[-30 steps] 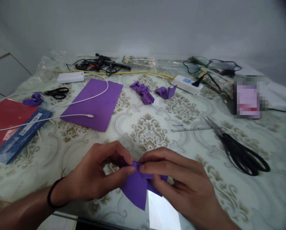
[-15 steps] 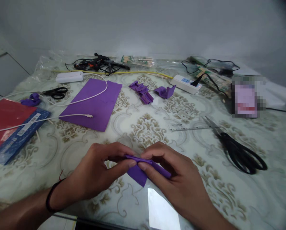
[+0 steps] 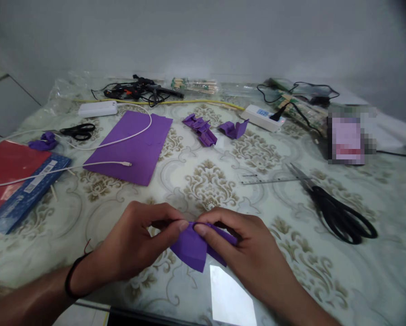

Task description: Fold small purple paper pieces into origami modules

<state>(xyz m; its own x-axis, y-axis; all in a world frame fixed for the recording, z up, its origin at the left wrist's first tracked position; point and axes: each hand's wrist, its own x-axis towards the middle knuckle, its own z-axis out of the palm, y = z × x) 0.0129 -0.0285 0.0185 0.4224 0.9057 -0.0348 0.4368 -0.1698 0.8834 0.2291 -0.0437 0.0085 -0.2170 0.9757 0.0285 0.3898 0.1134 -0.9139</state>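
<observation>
Between my hands is a small folded piece of purple paper [image 3: 191, 249], held over the near part of the table. My left hand [image 3: 148, 242] pinches its upper left edge between thumb and forefinger. Close beside it, my right hand [image 3: 240, 237] pinches the top fold with its thumb in front and fingers behind. One flap hangs down toward me, and another part runs right, partly hidden by my right hand. Several folded purple paper pieces [image 3: 203, 131] lie grouped farther back, with a single folded purple piece [image 3: 234, 130] to their right.
Purple sheets [image 3: 131, 149] lie at left, crossed by a white cable [image 3: 118, 164]. Black-handled scissors [image 3: 342, 213] rest over a clear ruler [image 3: 267, 181] at right. Smaller scissors [image 3: 80, 131], a red-and-blue packet [image 3: 29, 181], a power strip [image 3: 262, 117] and a blurred phone [image 3: 347, 138] surround them.
Both hands have stayed on the purple paper while their fingers shifted along its top fold. The hanging flap tilted up, then dropped back down. My right fingers are now tucked behind the fold.
</observation>
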